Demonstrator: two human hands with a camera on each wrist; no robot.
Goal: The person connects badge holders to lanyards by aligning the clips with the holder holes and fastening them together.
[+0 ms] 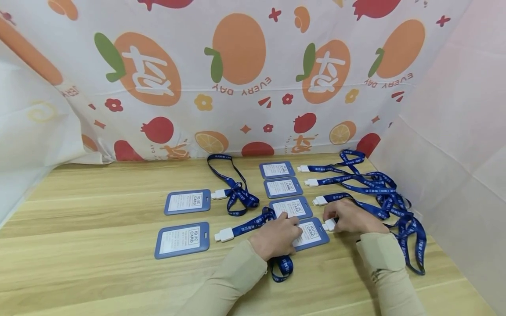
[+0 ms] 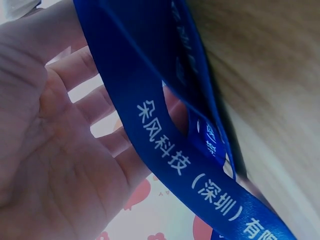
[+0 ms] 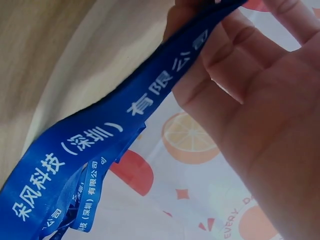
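In the head view, my left hand (image 1: 275, 237) grips the left end of a blue ID card holder (image 1: 313, 233), nearest in the right-hand column. My right hand (image 1: 348, 216) pinches the white plastic clip (image 1: 329, 224) of a blue lanyard just right of that holder's slotted end. Whether clip and slot touch I cannot tell. Printed blue strap crosses before the palm in the left wrist view (image 2: 165, 150); another strap (image 3: 110, 120) runs up to the fingers in the right wrist view. Beneath my left wrist passes another lanyard (image 1: 282, 265), partly hidden.
Farther up the column lie more card holders (image 1: 283, 187), with white-clipped lanyards (image 1: 336, 179) to their right. Two holders (image 1: 182, 239) lie at left beside their lanyards (image 1: 241, 195). Tangled straps (image 1: 407, 224) reach toward the right side wall. A fruit-print cloth (image 1: 237, 114) hangs behind the wooden table (image 1: 99, 219).
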